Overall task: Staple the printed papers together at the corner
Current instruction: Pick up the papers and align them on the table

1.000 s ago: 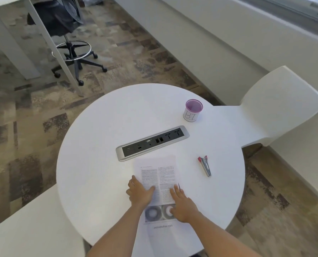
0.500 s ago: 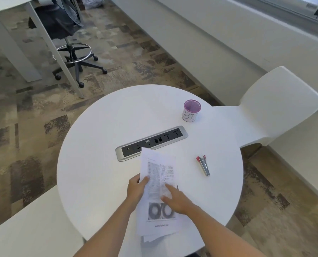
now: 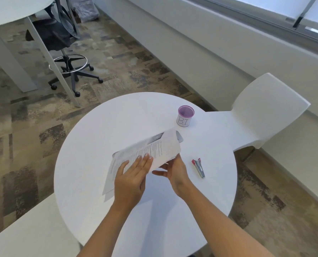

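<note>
The printed papers [image 3: 154,151] are lifted off the round white table [image 3: 99,141] and turned sideways, sagging and blurred. My left hand [image 3: 132,180] lies flat against the face of the sheets, fingers straight. My right hand [image 3: 175,171] holds the stack at its near right edge, with fingers reaching under the sheets. A small red and silver stapler [image 3: 199,167] lies on the table just right of my right hand, untouched.
A purple-rimmed cup [image 3: 185,116] marked "BI" stands at the table's far right. The built-in power strip [image 3: 179,138] is mostly hidden behind the papers. A white chair [image 3: 265,112] stands to the right, a white seat [image 3: 25,229] at lower left, an office stool [image 3: 69,67] beyond.
The papers lay flat under both hands, then were picked up and rotated sideways above the table. My right hand moved to the stack's edge. The stapler has not moved.
</note>
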Motion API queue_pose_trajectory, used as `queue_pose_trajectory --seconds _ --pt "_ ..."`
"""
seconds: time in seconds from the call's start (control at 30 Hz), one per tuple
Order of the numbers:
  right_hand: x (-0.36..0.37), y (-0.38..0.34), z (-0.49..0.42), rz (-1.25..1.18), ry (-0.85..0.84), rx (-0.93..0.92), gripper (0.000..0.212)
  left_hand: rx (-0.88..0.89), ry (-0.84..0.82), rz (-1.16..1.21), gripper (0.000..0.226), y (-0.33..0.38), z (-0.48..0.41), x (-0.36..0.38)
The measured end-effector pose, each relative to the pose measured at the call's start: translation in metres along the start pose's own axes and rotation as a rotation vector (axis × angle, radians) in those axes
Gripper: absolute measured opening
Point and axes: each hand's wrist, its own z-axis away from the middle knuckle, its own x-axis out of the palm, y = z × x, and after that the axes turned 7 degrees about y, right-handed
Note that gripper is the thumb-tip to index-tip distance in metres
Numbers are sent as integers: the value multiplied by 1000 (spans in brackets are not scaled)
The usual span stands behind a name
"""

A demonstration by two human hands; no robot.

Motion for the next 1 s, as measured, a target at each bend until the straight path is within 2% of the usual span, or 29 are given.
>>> queue_pose_trajectory --seconds 0.07,0.13,0.23,0.3,0.33,0.4,0.53,0.7,0.83,1.0 --pt "-9 6 -3 1 75 20 56 50 -51 -56 38 -1 11 3" --pt "-19 14 -5 23 142 52 59 66 -118 -98 38 -1 25 8" --pt "-33 35 -12 212 185 97 35 52 -242 -115 43 0 47 16" --pt "-44 57 -17 351 203 116 16 21 -410 -115 57 3 61 21" --pt "-49 68 -21 401 218 126 14 19 -506 -119 62 4 68 24" --pt "-61 88 -24 449 251 153 17 23 -658 -123 66 7 80 29" --pt "-83 119 -23 491 319 219 22 5 -846 -132 59 16 104 40" --pt "-105 140 -21 449 380 274 38 -41 -1144 -159 57 20 128 57" --pt "-119 147 -22 511 352 300 39 -93 -1223 -157 68 27 135 72" --pt "-135 151 -31 634 310 244 41 -149 -1176 -154 70 42 128 98"
